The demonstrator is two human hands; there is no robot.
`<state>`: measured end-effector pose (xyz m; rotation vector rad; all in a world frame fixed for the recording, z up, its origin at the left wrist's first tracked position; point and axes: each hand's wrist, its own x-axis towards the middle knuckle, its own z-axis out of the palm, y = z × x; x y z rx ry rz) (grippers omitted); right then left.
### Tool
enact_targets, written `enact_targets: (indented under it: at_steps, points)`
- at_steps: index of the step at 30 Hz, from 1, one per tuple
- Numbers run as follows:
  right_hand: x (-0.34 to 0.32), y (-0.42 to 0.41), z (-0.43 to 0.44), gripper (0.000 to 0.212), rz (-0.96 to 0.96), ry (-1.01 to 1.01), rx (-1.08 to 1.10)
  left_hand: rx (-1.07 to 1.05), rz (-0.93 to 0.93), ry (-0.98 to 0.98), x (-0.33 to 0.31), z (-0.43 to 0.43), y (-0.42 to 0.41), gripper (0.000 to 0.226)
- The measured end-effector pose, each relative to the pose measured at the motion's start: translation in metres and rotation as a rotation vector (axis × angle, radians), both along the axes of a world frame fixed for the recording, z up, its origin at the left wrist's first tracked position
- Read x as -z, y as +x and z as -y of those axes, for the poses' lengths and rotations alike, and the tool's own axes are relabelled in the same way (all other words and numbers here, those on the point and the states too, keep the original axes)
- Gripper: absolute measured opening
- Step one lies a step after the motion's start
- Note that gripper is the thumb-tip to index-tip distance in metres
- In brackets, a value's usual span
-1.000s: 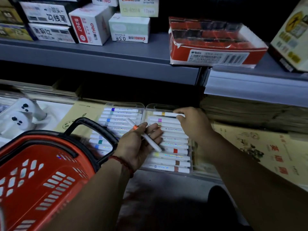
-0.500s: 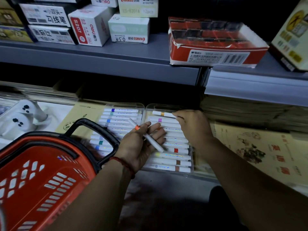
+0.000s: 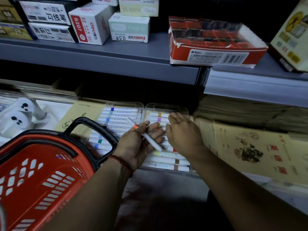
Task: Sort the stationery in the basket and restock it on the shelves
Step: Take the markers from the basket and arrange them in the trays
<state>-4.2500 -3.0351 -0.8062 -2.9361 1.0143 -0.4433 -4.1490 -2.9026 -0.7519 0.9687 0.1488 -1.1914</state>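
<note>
In the head view, the left hand (image 3: 136,144) lies palm up, its fingers loosely curled under a slim white plastic marker with an orange band (image 3: 145,136). The thumb seems to pin the marker near the band. This marker slants across the fingers, one end jutting past the fingertips and the other running back over the palm. Just beyond and beneath that hand sit two clear plastic marker cases side by side. The left-side case (image 3: 123,114) is ahead of the knuckles and the right-side case (image 3: 166,158) is under both hands.

The right hand (image 3: 183,132) is spread flat with its fingers straight, gripping nothing. It is laid over the upper rows of the right-side case, close beside the left fingertips. Motion blur hides whether it presses the markers.

The red perforated plastic basket with a black handle (image 3: 33,139) sits by the left forearm, its handle close to the wrist.

The hold on the orange-banded marker looks light, so a tilt of the palm could roll it off onto the floor. The flat right hand could nudge seated markers out of their slots. In this dim light the colour bands are hard to read, so a wrong slot is likely. The handle could bump the left-side case.
</note>
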Motion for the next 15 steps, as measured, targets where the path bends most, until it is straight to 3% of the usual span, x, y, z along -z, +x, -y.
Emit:
enact_targets:
  at_steps: [4,8,10,12,15]
  points:
    - [0.005,-0.007,-0.002,0.06,-0.061,0.084,-0.061,0.01,0.013,0.001,-0.001,0.0,-0.002,0.021]
    - [-0.01,-0.003,0.001,0.053,-0.137,0.192,-0.102,0.004,0.038,0.034,-0.001,0.0,0.0,0.023]
    - [-0.021,0.0,0.0,0.042,-0.04,0.263,-0.113,-0.027,0.048,0.059,0.0,0.0,0.002,0.027]
    - [-0.035,0.002,-0.009,0.029,0.205,0.384,-0.11,-0.055,0.068,0.078,0.001,-0.001,0.003,0.03]
    - [-0.052,0.009,-0.025,0.018,0.371,0.86,-0.121,-0.096,0.079,0.072,0.0,-0.002,0.003,0.032]
